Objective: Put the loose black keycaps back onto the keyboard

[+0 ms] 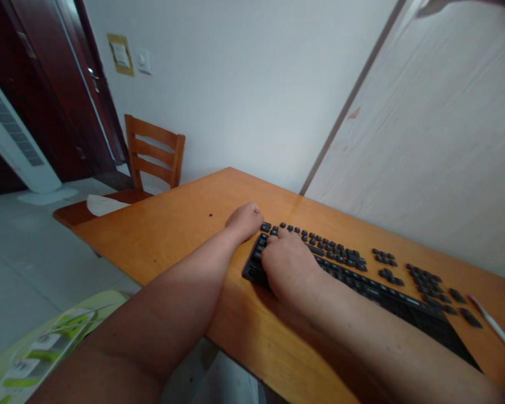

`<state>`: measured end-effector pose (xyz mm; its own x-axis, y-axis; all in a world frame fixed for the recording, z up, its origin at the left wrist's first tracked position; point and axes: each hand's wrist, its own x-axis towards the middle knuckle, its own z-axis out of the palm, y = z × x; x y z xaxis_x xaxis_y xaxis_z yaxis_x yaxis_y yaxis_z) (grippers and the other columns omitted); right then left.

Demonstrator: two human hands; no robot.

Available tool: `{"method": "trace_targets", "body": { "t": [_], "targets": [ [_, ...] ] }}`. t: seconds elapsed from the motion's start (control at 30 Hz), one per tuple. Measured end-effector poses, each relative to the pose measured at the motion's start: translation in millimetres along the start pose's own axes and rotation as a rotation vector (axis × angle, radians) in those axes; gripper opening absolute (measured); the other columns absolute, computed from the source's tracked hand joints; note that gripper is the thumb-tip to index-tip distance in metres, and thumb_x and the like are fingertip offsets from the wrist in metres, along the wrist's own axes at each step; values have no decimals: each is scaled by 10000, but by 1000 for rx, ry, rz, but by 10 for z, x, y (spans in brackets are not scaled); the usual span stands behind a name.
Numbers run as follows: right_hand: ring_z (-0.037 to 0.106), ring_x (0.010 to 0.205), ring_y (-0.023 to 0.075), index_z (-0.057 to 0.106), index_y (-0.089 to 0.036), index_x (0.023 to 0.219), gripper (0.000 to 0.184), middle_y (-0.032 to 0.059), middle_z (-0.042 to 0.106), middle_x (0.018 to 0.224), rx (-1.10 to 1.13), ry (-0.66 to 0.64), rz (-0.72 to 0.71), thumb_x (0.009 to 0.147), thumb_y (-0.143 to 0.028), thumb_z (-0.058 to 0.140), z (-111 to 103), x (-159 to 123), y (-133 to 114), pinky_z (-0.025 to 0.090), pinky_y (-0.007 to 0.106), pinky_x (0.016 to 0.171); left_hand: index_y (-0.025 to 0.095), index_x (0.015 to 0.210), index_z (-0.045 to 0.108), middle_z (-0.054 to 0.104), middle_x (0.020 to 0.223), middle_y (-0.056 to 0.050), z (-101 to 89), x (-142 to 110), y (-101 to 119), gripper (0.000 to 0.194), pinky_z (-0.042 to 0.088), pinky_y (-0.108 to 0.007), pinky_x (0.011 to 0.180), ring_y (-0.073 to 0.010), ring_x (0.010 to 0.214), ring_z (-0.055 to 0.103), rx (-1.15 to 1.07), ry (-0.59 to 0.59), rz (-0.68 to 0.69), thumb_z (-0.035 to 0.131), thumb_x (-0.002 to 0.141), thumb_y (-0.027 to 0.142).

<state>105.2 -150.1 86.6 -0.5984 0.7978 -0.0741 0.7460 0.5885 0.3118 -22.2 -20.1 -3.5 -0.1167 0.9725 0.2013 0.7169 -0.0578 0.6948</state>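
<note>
A black keyboard (353,269) lies along the far side of an orange wooden table (172,235). My left hand (244,220) rests curled into a loose fist on the table, touching the keyboard's left end. My right hand (288,264) lies over the keyboard's left keys, fingers bent down and pressed together onto them. Whether its fingertips pinch a key is hidden.
A white pen-like stick (494,325) lies at the table's right end. A wooden chair (151,154) stands behind the table's far corner, a white tissue (105,205) on its seat. A white tower fan (12,140) and dark door are at left. A green box (46,348) lies on the floor.
</note>
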Motion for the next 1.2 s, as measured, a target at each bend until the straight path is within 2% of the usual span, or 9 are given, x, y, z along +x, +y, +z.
{"method": "trace_targets", "body": {
  "t": [0.17, 0.4, 0.5, 0.6, 0.73, 0.8, 0.97, 1.2],
  "targets": [
    [583, 939, 312, 774, -131, 908, 228, 191, 717, 977, -26, -22, -8, 888, -194, 556, -2, -2, -79, 433, 415, 791, 253, 961, 671, 726, 982, -27, 10, 16, -16, 195, 444, -293, 707, -189, 854, 624, -6, 13, 9, 555, 804, 261],
    [594, 914, 324, 780, -120, 969, 252, 209, 722, 998, -87, 59, -26, 871, -237, 579, 108, -33, -217, 427, 436, 782, 247, 974, 675, 730, 982, -26, 17, 37, -22, 214, 454, -280, 710, -182, 849, 625, -6, -12, -21, 562, 792, 251],
    [592, 909, 308, 779, -156, 923, 213, 188, 728, 961, -45, 54, -23, 873, -228, 585, 91, -59, -157, 421, 415, 780, 247, 973, 675, 730, 973, -21, 16, 35, -24, 215, 453, -279, 704, -179, 840, 624, -12, -10, -11, 561, 791, 253],
    [586, 885, 294, 762, -175, 827, 178, 166, 719, 876, 12, 49, -16, 872, -219, 594, 81, -155, 31, 407, 399, 768, 247, 959, 675, 729, 967, -21, 14, 29, -27, 202, 452, -284, 698, -184, 840, 627, -18, -2, 0, 556, 796, 250],
    [566, 826, 278, 713, -189, 776, 270, 131, 694, 818, 36, 153, 29, 938, -242, 503, 173, -453, 333, 380, 411, 757, 246, 964, 679, 729, 967, -24, 17, 38, -49, 209, 459, -292, 702, -195, 848, 633, -36, 3, 1, 561, 792, 260],
    [556, 811, 268, 688, -210, 767, 330, 103, 680, 791, 71, 200, 97, 980, -278, 446, 247, -659, 446, 376, 409, 755, 241, 969, 681, 729, 970, -28, 22, 51, -72, 214, 466, -290, 720, -196, 857, 636, -48, 0, 8, 568, 789, 265],
    [563, 801, 231, 689, -236, 829, 330, 60, 664, 799, 239, 264, 137, 1008, -341, 431, 425, -1196, 631, 392, 383, 758, 211, 997, 677, 728, 1001, -43, 24, 64, -118, 237, 480, -278, 770, -181, 884, 641, -110, 14, 28, 563, 795, 258],
    [588, 803, 230, 672, -252, 844, 323, 62, 662, 809, 402, 374, 352, 999, -426, 448, 730, -1798, 1077, 406, 358, 714, 177, 955, 644, 683, 839, -18, -68, -31, -58, 216, 456, -237, 680, -140, 745, 613, -298, 51, 5, 562, 761, 223]
  ]
}}
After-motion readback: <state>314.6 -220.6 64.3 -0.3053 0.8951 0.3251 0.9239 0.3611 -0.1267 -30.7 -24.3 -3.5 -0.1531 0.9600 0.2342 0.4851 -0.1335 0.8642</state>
